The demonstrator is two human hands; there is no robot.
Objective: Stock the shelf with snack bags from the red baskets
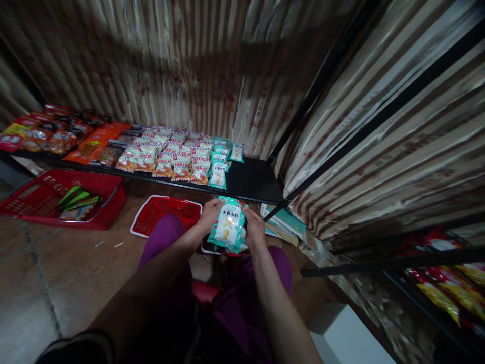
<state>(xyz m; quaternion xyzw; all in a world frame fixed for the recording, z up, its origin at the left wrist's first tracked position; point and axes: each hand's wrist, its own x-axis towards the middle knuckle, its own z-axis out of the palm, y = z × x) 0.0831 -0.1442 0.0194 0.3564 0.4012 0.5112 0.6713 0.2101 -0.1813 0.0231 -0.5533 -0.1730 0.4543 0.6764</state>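
Note:
Between my two hands I hold a teal and white snack bag (229, 222), its printed front facing up at me. My left hand (210, 215) grips its left edge, and my right hand (254, 226) grips the right edge. The bag is in front of my knees, just below the front edge of the black shelf (253, 179). On that shelf several matching teal bags (219, 174) lie in a short column. To their left are rows of white and orange snack bags (182, 167). Below the held bag, a basket with more teal packaging is mostly hidden.
A red basket with a white rim (166, 212) stands on the floor below the shelf. Farther left, a larger red basket (109, 202) holds green packets. Black shelf posts (326, 172) slant at the right. A white box (348, 338) sits at the lower right.

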